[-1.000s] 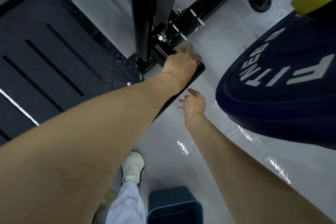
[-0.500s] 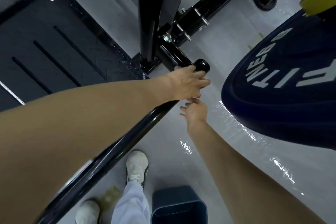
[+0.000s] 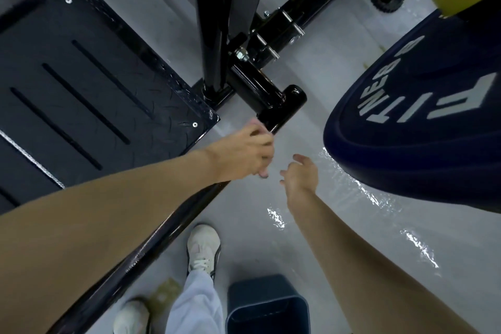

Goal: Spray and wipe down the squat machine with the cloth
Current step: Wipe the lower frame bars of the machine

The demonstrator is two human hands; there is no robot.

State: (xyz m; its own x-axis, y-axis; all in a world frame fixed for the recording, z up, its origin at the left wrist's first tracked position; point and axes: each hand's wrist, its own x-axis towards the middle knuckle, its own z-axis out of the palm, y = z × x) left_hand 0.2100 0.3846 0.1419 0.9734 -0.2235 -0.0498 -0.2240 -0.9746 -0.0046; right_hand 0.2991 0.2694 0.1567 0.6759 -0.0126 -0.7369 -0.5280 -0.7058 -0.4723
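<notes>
Grey floor [image 3: 311, 230]; machine bar [image 3: 280, 107] in left fingers [image 3: 265, 148]

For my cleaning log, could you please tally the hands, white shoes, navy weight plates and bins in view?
Hands: 2 (left hand gripping the black tube, right hand free)
White shoes: 2
Navy weight plate: 1
Dark bin: 1
Total: 6

Both bare forearms stretched forward; left hand [image 3: 244, 154] gripped the black frame bar [image 3: 280, 108], right hand [image 3: 301, 174] hovered, fingers relaxed.
</notes>
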